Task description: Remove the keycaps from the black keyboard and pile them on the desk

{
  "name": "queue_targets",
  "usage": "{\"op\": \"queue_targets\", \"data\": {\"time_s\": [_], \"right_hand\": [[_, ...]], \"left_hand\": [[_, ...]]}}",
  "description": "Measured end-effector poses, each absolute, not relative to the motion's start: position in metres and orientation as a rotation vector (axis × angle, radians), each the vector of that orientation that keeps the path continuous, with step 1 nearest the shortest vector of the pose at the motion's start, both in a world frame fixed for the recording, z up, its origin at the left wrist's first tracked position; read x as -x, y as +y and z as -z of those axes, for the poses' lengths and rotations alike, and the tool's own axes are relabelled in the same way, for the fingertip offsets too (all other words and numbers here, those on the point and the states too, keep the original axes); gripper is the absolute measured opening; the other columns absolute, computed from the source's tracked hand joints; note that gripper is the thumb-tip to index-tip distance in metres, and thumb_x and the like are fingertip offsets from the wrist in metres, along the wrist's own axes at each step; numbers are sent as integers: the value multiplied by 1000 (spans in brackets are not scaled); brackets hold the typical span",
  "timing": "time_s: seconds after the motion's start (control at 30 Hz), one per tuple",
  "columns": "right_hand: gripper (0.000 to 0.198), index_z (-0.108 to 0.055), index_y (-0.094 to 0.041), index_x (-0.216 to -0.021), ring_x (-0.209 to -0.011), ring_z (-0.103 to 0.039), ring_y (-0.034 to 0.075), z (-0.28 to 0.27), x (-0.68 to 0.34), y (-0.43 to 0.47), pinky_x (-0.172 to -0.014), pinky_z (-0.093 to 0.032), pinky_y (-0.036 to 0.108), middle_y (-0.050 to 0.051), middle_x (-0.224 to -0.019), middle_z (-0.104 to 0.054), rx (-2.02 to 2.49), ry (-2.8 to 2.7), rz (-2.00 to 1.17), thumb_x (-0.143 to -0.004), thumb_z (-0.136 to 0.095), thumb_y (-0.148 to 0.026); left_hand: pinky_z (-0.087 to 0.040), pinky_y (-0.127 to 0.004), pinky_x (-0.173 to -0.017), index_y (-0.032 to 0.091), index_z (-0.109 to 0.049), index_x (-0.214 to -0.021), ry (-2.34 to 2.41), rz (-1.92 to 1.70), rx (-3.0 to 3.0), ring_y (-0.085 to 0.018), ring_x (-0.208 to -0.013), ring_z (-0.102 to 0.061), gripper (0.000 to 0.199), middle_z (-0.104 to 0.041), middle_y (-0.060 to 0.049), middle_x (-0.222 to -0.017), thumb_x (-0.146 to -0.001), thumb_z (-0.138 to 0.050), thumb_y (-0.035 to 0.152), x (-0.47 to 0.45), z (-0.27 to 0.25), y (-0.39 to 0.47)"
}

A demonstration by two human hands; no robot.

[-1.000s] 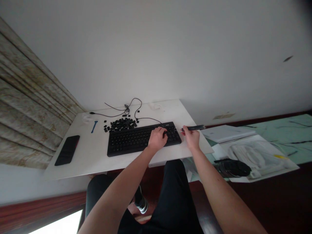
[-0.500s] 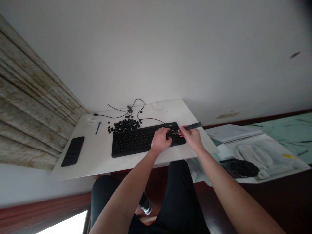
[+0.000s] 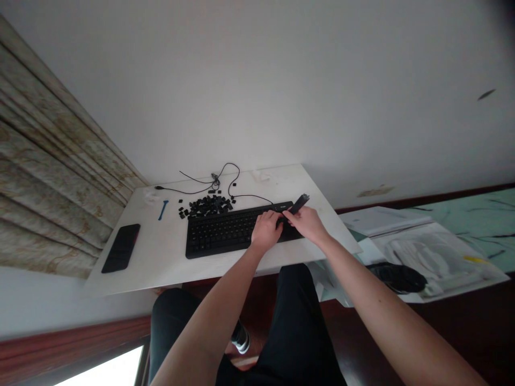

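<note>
A black keyboard (image 3: 219, 236) lies on the white table. My left hand (image 3: 265, 230) rests on its right part, fingers bent over the keys and holding it, thumb towards my right hand. Around the black handle of a wire keycap puller (image 3: 300, 203), my right hand (image 3: 306, 221) is closed, low over the keyboard's right end. The handle slants up to the right; the wire end is hidden by my fingers and the dark keys. Behind the keyboard lies a heap of loose black keycaps (image 3: 211, 205), with a few scattered around it.
The keyboard's black cable (image 3: 215, 182) loops along the back of the table (image 3: 161, 268). To the left are a small blue tool (image 3: 162, 210) and a black phone (image 3: 121, 248). Right of the table, a black mouse (image 3: 398, 277) sits among white packaging (image 3: 434, 252).
My right hand has moved left, close to my left hand, and tipped the puller's handle more upright. The wire loops, visible earlier, are now hidden. My left hand stays on the keyboard.
</note>
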State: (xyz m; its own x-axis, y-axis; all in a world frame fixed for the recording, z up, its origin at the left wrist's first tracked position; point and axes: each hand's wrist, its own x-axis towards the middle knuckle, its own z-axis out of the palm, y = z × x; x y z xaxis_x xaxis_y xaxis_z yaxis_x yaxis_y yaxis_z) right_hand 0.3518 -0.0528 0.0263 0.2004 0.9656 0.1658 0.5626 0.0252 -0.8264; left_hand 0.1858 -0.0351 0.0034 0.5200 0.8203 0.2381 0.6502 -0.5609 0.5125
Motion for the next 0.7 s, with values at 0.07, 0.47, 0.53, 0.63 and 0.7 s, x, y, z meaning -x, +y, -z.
{"op": "queue_targets", "data": {"time_s": [0.07, 0.47, 0.53, 0.63, 0.7], "right_hand": [[19, -72, -22, -75, -62, -73, 25, -28, -352, -52, -56, -56, 30, 4, -63, -73, 1657, -1489, -613, -81, -75, -39], [29, -64, -24, -57, -59, -72, 23, -40, -349, -46, -56, -52, 28, 3, -53, -68, 1823, -1699, -449, -85, -64, -31], [30, -64, -24, -56, -57, -71, 23, -40, -348, -45, -54, -51, 28, 3, -52, -67, 1824, -1690, -449, -85, -65, -31], [26, -65, -23, -58, -56, -71, 23, -38, -347, -43, -52, -51, 28, 4, -55, -69, 1813, -1653, -508, -84, -67, -30], [23, -67, -22, -62, -56, -71, 23, -38, -348, -41, -52, -52, 28, 5, -59, -71, 1804, -1623, -573, -83, -68, -29]], "left_hand": [[-45, -41, -97, 22, -61, -111, 1230, -657, -2399, -24, -110, -58, 18, -65, -7, -113, -94, -56, 20, -186, -3, -35], [-43, -41, -95, 23, -57, -103, 1252, -615, -2378, -24, -105, -59, 11, -67, -7, -106, -94, -53, 18, -187, -6, -35], [-43, -41, -94, 23, -57, -103, 1252, -614, -2383, -25, -105, -59, 11, -67, -7, -105, -94, -53, 19, -187, -5, -35], [-44, -41, -94, 23, -58, -103, 1253, -605, -2400, -25, -105, -59, 11, -67, -7, -105, -95, -52, 19, -187, -5, -35], [-44, -42, -95, 22, -59, -103, 1258, -592, -2415, -25, -106, -58, 11, -66, -8, -106, -95, -52, 19, -188, -5, -35]]}}
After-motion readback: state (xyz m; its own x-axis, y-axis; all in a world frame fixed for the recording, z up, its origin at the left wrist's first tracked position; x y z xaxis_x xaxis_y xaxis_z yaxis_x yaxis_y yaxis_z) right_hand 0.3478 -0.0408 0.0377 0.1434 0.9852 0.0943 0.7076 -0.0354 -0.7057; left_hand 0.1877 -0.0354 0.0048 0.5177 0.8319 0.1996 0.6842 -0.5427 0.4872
